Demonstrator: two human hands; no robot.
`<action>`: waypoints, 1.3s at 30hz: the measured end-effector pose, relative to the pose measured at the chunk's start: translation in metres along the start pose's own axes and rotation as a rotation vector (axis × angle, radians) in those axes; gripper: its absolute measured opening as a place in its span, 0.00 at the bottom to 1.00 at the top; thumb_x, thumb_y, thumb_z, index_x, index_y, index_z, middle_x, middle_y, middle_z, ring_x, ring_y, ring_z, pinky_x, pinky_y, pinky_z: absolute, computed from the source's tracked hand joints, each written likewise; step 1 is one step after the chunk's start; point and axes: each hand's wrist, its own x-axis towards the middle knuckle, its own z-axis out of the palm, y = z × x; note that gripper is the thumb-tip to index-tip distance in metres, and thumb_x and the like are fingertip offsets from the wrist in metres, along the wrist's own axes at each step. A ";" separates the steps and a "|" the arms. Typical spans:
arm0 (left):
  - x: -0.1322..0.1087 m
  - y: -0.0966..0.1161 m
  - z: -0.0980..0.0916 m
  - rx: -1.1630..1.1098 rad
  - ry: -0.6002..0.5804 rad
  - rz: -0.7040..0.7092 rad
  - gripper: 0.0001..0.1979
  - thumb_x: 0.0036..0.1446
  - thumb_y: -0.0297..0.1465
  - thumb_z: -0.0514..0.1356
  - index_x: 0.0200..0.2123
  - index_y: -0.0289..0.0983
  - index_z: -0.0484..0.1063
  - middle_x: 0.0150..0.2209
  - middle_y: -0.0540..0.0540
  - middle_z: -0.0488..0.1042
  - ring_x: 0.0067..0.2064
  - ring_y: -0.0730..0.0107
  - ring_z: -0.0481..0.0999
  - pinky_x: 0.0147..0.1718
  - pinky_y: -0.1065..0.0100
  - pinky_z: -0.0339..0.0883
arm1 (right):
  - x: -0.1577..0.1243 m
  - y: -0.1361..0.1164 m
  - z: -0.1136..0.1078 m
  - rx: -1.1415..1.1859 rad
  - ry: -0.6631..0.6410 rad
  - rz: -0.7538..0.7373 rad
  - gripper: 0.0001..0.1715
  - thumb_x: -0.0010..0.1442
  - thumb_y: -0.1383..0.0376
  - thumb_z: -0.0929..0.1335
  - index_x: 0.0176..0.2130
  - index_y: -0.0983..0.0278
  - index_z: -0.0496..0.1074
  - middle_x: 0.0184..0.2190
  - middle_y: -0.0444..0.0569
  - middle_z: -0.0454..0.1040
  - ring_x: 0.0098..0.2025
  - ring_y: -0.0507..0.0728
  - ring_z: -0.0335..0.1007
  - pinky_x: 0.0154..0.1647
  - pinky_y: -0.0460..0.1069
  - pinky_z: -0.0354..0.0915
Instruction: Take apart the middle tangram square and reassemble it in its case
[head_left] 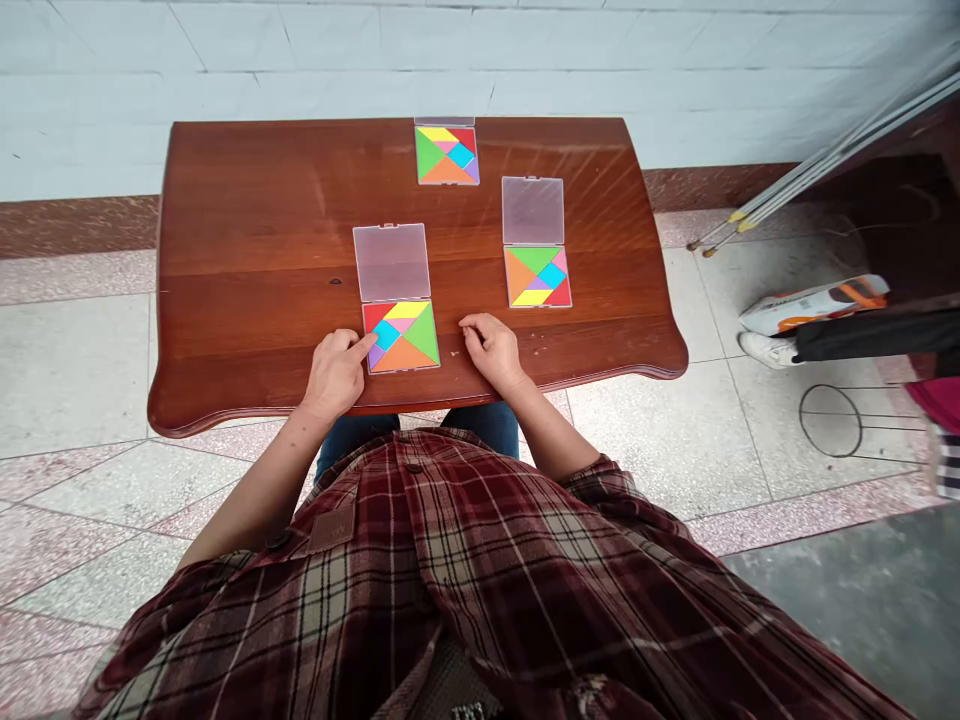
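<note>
My left hand (336, 372) rests at the left edge of a tangram set (415, 340) in a clear case, near the table's front edge. Its index finger is stretched out onto the blue square piece (385, 335), while the other fingers curl under. The clear lid (391, 262) of that case lies folded back. Colourful pieces fill the case: green, orange, yellow, red, pink and purple. My right hand (493, 350) lies on the wood to the right of this set, its fingers curled in with nothing visible in them.
A second tangram set (538, 276) lies to the right with its lid open, and a third (447, 155) sits at the back edge. The brown wooden table (255, 240) stands near the tiled wall. Crutches (780, 180), a person's shoe (769, 348) and a wire ring (830, 420) are at right.
</note>
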 end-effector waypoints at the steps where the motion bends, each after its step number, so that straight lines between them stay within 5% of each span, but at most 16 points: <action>1: 0.000 -0.001 0.001 0.003 0.003 0.004 0.24 0.56 0.23 0.48 0.53 0.40 0.73 0.41 0.42 0.69 0.40 0.59 0.66 0.42 0.59 0.63 | 0.000 0.000 0.000 -0.003 0.003 -0.002 0.13 0.63 0.66 0.60 0.39 0.62 0.73 0.39 0.52 0.78 0.43 0.58 0.73 0.47 0.52 0.67; 25: -0.001 -0.005 0.000 0.007 0.010 0.033 0.26 0.55 0.23 0.48 0.56 0.34 0.69 0.42 0.39 0.71 0.43 0.57 0.69 0.44 0.57 0.67 | 0.001 0.001 0.002 -0.036 0.006 -0.015 0.13 0.62 0.68 0.60 0.39 0.62 0.74 0.38 0.51 0.78 0.42 0.58 0.74 0.45 0.51 0.67; 34: -0.003 -0.009 0.000 -0.093 0.124 -0.056 0.24 0.57 0.23 0.47 0.56 0.34 0.68 0.45 0.39 0.72 0.46 0.59 0.72 0.49 0.58 0.68 | 0.003 0.002 0.004 -0.017 0.016 -0.006 0.14 0.63 0.67 0.60 0.40 0.62 0.74 0.40 0.52 0.78 0.45 0.59 0.73 0.49 0.52 0.66; 39: -0.004 -0.008 0.003 -0.042 0.255 -0.213 0.20 0.63 0.35 0.52 0.55 0.34 0.68 0.55 0.31 0.68 0.58 0.48 0.67 0.57 0.47 0.60 | 0.000 -0.003 0.007 -0.054 0.058 0.028 0.17 0.63 0.67 0.60 0.48 0.65 0.73 0.44 0.56 0.76 0.47 0.60 0.71 0.51 0.54 0.66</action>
